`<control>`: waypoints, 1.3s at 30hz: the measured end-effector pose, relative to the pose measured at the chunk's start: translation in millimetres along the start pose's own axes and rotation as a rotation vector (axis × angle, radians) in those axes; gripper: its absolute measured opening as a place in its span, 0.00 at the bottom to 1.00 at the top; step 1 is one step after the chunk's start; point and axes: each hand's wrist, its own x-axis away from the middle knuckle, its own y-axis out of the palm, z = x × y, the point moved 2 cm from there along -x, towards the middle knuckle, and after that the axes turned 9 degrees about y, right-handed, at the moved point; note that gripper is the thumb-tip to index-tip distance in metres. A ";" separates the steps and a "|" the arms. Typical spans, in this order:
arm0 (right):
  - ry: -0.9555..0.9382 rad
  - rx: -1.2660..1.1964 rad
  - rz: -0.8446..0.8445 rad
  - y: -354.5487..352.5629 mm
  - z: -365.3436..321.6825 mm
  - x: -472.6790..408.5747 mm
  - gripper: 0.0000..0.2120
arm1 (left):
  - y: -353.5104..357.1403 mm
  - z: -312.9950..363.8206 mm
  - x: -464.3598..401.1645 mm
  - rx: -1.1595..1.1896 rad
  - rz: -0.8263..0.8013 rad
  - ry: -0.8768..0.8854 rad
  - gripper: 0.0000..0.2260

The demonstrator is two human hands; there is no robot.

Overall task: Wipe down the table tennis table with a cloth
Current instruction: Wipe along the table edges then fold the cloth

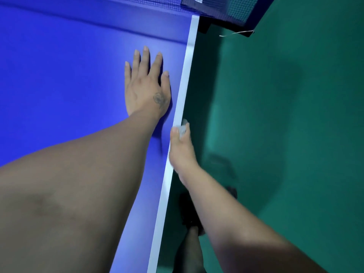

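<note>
Left hand [146,85] flat on table [59,75], fingers straight. Right hand [182,152] pinches cloth [182,128] at side edge; cloth looks light, soft; bunch it for firm hold.

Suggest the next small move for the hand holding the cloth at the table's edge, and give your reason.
Probably slide the right hand and its cloth farther along the white edge line toward the net: the cloth sits at that edge while the left hand rests flat.

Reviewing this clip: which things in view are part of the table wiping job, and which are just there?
Part of the job:
table
white edge line
cloth, gripped by right hand
left hand, flat on table

Just there:
net
green floor
loose string
</note>
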 end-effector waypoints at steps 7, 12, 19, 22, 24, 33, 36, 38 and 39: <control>-0.067 -0.006 0.076 -16.1 -100.6 -95.3 0.21 | -1.3 4.3 -2.7 0.008 0.031 -0.026 0.26; -0.038 -0.030 0.053 -24.3 -138.4 -118.4 0.24 | 1.7 2.6 -4.3 0.001 0.038 -0.027 0.25; -0.057 -0.035 -0.026 -18.9 -78.5 -71.5 0.31 | 0.4 4.3 -3.6 0.009 0.037 -0.037 0.24; -0.023 -0.097 -0.001 -13.2 -65.0 -57.4 0.30 | -0.3 4.9 -5.8 0.012 0.051 -0.028 0.24; -0.006 -0.114 0.017 -11.9 -69.7 -58.3 0.29 | 0.5 4.8 -6.5 0.023 0.069 -0.022 0.24; -0.047 -0.116 0.057 -29.1 -168.6 -146.5 0.30 | 3.1 4.1 -8.8 0.027 0.068 -0.019 0.24; -0.015 -0.101 0.045 -32.5 -189.7 -166.4 0.31 | 3.2 3.5 -8.5 0.029 0.062 -0.013 0.24; 0.006 -0.090 0.019 -35.2 -191.7 -168.4 0.31 | 2.4 3.7 -9.5 0.032 0.061 -0.009 0.24; 0.006 -0.091 0.012 -37.6 -190.4 -167.4 0.31 | 2.1 4.4 -9.5 0.032 0.057 -0.009 0.24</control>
